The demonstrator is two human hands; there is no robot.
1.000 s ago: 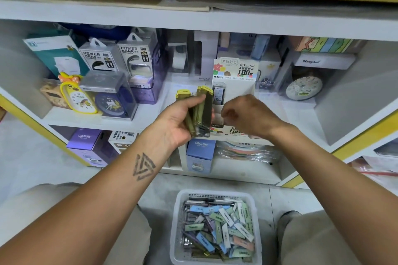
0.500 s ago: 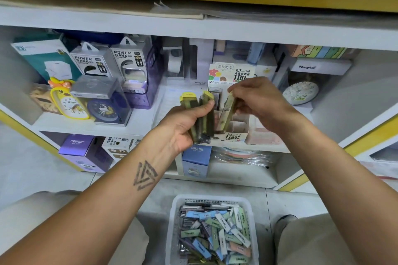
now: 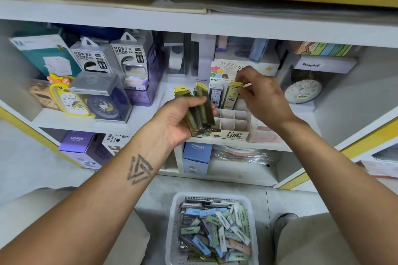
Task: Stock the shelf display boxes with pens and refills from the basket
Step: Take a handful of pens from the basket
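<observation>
Head view: my right hand [image 3: 261, 94] pinches the yellow cap of 1 refill case [image 3: 232, 96], standing upright in a back-row slot of the display box [image 3: 231, 121], just beside a grey case. My left hand [image 3: 183, 121] clenches a bundle of refill cases [image 3: 199, 109], long axes upright, just left of the box. Empty front slots lie nearer me; the basket [image 3: 212, 198] sits below, on the floor.

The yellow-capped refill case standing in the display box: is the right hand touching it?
Touching. The head view shows right hand fingertips pinching the case's yellow cap.
</observation>
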